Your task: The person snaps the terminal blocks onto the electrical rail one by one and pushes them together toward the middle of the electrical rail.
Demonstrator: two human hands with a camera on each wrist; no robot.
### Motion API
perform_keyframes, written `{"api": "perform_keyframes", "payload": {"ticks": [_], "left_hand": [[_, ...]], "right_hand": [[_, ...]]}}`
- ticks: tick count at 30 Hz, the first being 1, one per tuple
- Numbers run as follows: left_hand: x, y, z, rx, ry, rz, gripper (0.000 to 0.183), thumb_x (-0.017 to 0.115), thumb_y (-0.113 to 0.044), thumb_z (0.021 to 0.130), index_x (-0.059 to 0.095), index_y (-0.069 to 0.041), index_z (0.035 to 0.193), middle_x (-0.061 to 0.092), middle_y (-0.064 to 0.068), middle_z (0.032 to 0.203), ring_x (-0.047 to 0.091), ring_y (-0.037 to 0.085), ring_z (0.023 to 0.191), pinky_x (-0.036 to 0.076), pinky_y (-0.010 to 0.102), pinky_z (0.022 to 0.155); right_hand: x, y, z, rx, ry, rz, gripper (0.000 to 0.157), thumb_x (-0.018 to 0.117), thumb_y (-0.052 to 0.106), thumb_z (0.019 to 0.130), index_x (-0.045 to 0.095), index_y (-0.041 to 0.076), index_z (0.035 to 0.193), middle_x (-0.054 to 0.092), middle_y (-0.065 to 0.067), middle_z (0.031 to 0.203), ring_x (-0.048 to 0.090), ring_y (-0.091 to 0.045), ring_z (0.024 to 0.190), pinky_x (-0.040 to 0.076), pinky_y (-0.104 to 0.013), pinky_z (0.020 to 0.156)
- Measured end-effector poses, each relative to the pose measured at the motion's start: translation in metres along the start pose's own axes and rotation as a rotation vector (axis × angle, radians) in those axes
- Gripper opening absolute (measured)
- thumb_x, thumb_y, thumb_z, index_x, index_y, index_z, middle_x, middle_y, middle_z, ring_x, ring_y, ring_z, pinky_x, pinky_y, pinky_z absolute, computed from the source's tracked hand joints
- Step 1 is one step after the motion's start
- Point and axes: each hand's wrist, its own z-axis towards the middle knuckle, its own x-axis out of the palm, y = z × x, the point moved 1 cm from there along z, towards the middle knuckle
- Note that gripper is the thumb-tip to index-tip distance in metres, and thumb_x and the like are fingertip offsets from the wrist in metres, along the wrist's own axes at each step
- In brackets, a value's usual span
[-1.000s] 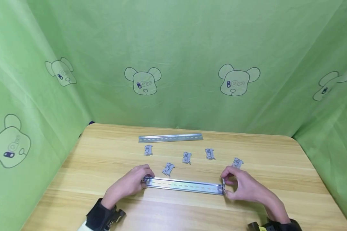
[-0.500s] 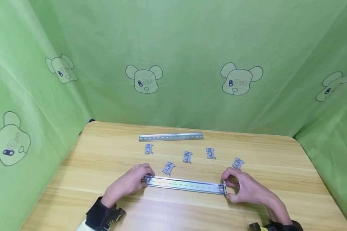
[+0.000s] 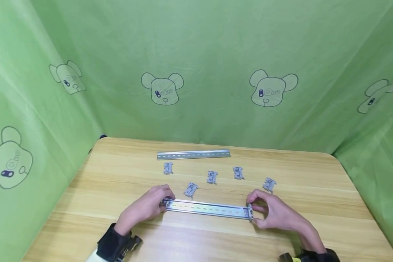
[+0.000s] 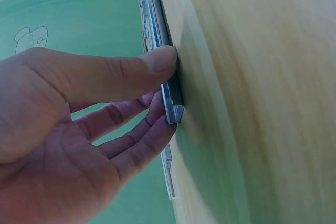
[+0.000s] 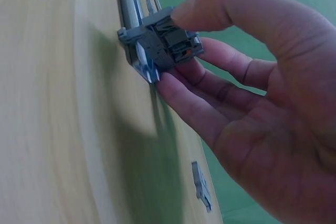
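A slotted metal DIN rail [image 3: 206,209] lies crosswise near the front of the table. My left hand [image 3: 149,204] grips its left end, thumb on the near edge and fingers on the far edge, as the left wrist view shows at the rail [image 4: 170,98]. At the other end, my right hand [image 3: 275,211] pinches a grey terminal block [image 5: 168,40] between thumb and fingers. That block stands across the rail's right end, touching it; whether it is clipped on I cannot tell. One fingertip of the right hand sits close by the rail's end.
Several grey terminal blocks lie flat beyond the rail, among them one at the middle [image 3: 211,177] and one at the right [image 3: 269,185]. A second DIN rail [image 3: 193,155] lies toward the back of the wooden table [image 3: 118,171]. Green cloth [image 3: 213,43] surrounds the table.
My right hand has shifted slightly left with the terminal block, which has tilted and now sits over the rail's end. The left hand keeps its grip in place.
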Motion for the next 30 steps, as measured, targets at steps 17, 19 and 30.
{"api": "perform_keyframes", "payload": {"ticks": [17,19,30], "left_hand": [[0.000,-0.001,0.001,-0.008,0.010,-0.010,0.038,0.079,0.000,0.071,0.070,-0.007,0.107,0.066,0.001,0.102,0.062,0.017,0.094,0.057,0.034,0.086],[0.000,-0.002,0.001,-0.007,0.010,-0.012,0.038,0.079,0.001,0.071,0.070,-0.006,0.107,0.066,0.001,0.102,0.062,0.017,0.094,0.057,0.033,0.086],[0.000,-0.001,0.000,0.002,0.002,-0.015,0.037,0.079,0.001,0.070,0.071,-0.006,0.106,0.067,0.003,0.101,0.063,0.018,0.093,0.058,0.034,0.085]], "right_hand": [[0.018,0.006,0.018,-0.064,-0.054,-0.188,0.053,0.083,-0.001,0.061,0.060,0.005,0.108,0.064,-0.009,0.111,0.064,-0.023,0.101,0.057,-0.036,0.089],[0.024,0.008,0.023,-0.065,-0.051,-0.196,0.053,0.083,0.001,0.061,0.060,0.007,0.108,0.065,-0.007,0.111,0.065,-0.021,0.101,0.058,-0.036,0.088],[0.045,0.015,0.041,-0.062,-0.047,-0.162,0.052,0.082,0.000,0.062,0.059,0.005,0.108,0.064,-0.009,0.111,0.064,-0.021,0.103,0.056,-0.033,0.091]]}}
